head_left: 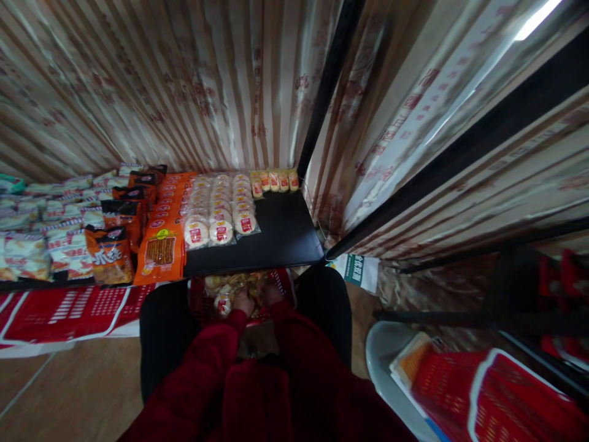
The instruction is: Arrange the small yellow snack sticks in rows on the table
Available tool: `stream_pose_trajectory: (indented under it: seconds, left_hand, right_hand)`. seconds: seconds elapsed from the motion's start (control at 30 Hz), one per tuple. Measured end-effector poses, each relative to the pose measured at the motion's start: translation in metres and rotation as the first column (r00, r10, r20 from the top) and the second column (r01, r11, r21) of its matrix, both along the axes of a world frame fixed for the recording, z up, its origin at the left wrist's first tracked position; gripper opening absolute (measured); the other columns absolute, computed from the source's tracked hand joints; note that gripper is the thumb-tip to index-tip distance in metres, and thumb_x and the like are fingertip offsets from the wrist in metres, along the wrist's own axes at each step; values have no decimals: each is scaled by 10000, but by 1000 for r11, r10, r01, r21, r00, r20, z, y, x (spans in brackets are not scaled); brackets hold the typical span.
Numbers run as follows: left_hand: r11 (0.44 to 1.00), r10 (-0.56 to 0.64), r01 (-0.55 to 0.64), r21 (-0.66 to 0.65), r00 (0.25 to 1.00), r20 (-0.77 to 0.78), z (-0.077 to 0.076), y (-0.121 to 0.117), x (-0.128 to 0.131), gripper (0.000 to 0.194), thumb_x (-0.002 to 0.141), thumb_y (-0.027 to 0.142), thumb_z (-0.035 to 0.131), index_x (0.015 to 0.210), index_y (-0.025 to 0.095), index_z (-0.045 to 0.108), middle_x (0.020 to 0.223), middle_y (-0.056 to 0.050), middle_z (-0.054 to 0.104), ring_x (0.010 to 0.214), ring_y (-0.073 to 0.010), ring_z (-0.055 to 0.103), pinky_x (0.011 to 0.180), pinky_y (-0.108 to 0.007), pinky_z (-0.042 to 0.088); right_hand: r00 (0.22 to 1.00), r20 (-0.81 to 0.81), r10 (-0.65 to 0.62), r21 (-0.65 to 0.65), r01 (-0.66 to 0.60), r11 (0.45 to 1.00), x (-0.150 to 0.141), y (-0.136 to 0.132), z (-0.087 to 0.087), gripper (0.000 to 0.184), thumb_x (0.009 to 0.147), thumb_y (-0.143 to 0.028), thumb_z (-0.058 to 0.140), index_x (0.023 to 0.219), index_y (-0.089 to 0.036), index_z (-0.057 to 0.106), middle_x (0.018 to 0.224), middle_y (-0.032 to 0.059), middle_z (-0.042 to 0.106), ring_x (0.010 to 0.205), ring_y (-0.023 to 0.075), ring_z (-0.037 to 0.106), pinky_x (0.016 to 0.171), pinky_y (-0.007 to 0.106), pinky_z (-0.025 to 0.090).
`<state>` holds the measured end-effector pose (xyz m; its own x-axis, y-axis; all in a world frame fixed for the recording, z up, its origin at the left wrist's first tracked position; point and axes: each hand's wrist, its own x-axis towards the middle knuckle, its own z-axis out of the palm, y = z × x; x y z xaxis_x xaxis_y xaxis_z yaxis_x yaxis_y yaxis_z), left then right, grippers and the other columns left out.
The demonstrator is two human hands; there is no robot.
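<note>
Between my knees stands a red plastic basket (288, 285) holding several small wrapped snacks (224, 283). My left hand (243, 302) reaches down into it, touching or close to the packets, with a round white wrapped cracker (223, 304) just to its left. Beside it on the right, my right hand (270, 293) is also in the basket. The fingers of both hands are dim and partly hidden among the packets, so their grip is unclear. Just ahead on the black shelf (285, 236) lie rows of round white wrapped crackers (221, 215) and several small yellow packets (276, 181).
Orange flat packs (161, 245), orange-and-black bags (110, 255) and white snack bags (69, 248) fill the shelf's left. Black posts (329, 92) stand before the printed curtain (221, 86). At right, a red basket (515, 387) lies on a pale stool or chair (386, 350).
</note>
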<state>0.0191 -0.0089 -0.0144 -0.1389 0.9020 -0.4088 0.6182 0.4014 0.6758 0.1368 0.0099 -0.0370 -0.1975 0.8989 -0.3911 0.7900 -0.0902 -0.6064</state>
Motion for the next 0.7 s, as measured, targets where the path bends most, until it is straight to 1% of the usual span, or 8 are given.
stream_pose_trajectory:
  seconds: [0.03,0.1,0.2,0.3,0.43,0.57,0.7]
  left_hand:
    - [1000,-9,9,0,1000,-5,-1,0,-1,316,655,57,539,926,176,652,979,-108,662,1053,-236,544,946,-322,384]
    - [1000,-27,27,-2,1000,-7,-4,0,-3,358,655,44,540,978,160,640,1056,-121,641,1086,-228,534,975,-320,365]
    - [999,-42,42,-1,999,-3,-5,-1,-5,395,672,31,535,1039,151,620,1112,-124,625,1097,-204,534,975,-296,367]
    - [999,-39,38,-12,999,-12,-2,-1,-6,361,695,42,538,1029,149,622,1090,-116,639,1046,-184,563,929,-266,397]
    - [996,-69,69,-64,998,-2,-1,-3,-7,278,745,87,513,994,127,628,992,-112,671,905,-164,608,813,-242,439]
    - [995,-19,24,-98,999,48,-6,-6,-11,226,756,148,538,958,151,640,932,-72,686,840,-139,616,758,-220,447]
    - [990,59,-42,-138,991,120,-9,-10,-14,222,746,216,579,948,151,644,948,-72,684,855,-142,620,762,-215,453]
  right_hand:
    - [1000,-4,-5,5,5,1000,2,0,2,137,819,-158,514,839,-114,642,840,64,665,789,145,609,760,294,462]
    - [1000,-20,-15,27,15,1000,5,1,8,175,778,-89,494,827,-129,657,873,72,672,829,148,604,776,264,444]
    - [998,-57,-33,68,37,997,11,1,18,191,751,-84,490,795,-156,661,904,61,671,867,145,593,794,239,428]
    - [993,-100,-62,97,72,993,15,1,26,177,754,-110,486,773,-163,654,856,50,673,816,141,599,751,226,431]
    - [982,-148,-118,131,138,982,17,-2,32,169,757,-136,477,787,-171,640,802,27,669,756,132,596,699,213,430]
    - [963,-187,-193,123,217,968,16,-3,33,148,761,-173,471,757,-168,619,706,17,651,668,126,587,632,209,431]
    - [903,-291,-315,49,343,938,17,-7,33,114,741,-175,477,716,-193,587,634,-10,630,612,116,587,573,196,437]
